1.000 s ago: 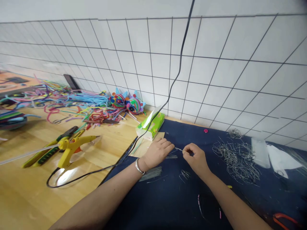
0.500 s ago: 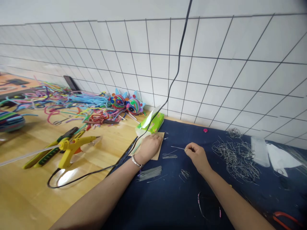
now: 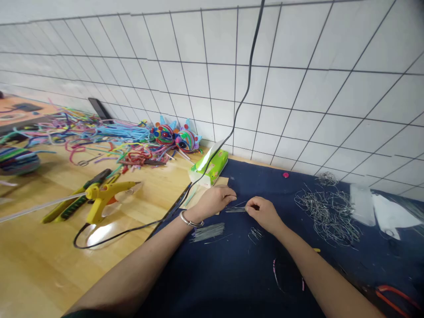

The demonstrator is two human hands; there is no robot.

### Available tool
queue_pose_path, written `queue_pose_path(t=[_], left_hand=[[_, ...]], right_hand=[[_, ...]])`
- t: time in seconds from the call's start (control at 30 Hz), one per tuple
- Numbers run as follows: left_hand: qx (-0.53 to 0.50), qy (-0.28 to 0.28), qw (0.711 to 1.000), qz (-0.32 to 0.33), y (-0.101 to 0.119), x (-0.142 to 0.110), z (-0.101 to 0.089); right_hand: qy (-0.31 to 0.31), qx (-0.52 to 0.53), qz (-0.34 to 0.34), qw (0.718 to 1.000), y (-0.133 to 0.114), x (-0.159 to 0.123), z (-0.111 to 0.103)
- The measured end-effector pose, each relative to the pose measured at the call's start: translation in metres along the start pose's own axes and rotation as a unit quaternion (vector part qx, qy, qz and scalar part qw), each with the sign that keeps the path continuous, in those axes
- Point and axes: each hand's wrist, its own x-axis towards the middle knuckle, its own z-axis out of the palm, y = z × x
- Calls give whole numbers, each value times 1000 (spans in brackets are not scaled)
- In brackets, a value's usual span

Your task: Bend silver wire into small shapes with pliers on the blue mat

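Note:
My left hand (image 3: 217, 201) is over the edge of a beige card (image 3: 223, 182), fingertips pinched together to the right; whatever they hold, if anything, is too small to make out. My right hand (image 3: 265, 214) faces it, thumb and forefinger closed on a thin wire at the right end of a small row of cut wires (image 3: 234, 210). The held wire is hard to tell from the row. A bigger bundle of straight wires (image 3: 209, 232) lies below my left hand. Some bent wire loops (image 3: 255, 234) lie below my right hand.
A green tissue pack (image 3: 215, 168) stands behind the card, crossed by a black cable (image 3: 247, 88). Left are a yellow glue gun (image 3: 102, 198), pliers (image 3: 71, 207) and colourful pipe cleaners (image 3: 122, 132). Tangled wire (image 3: 327, 216) and red-handled pliers (image 3: 394, 296) lie right on dark cloth (image 3: 212, 282).
My left hand has shifted right and drawn its fingers into a pinch off the card. My right hand has moved left with its wire to the small row. The view has tilted slightly.

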Motion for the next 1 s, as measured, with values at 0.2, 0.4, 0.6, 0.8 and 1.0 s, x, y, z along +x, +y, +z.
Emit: queue_pose_path(t=[0.2, 0.4, 0.6, 0.8, 1.0], left_hand=[[6, 18, 1000, -14, -6, 0, -1], [-20, -13, 999, 35, 6, 0, -3], [13, -51, 994, 95, 17, -3, -4], [182, -49, 976, 105, 33, -8, -4], [255, -56, 956, 131, 58, -7, -3]], right_hand=[[-21, -44, 4, 999, 6, 4, -4], [-32, -52, 18, 998, 5, 1, -10], [-29, -61, -1, 998, -2, -1, -15], [-5, -133, -60, 989, -11, -4, -17], [-10, -331, -164, 929, -24, -11, -17]])
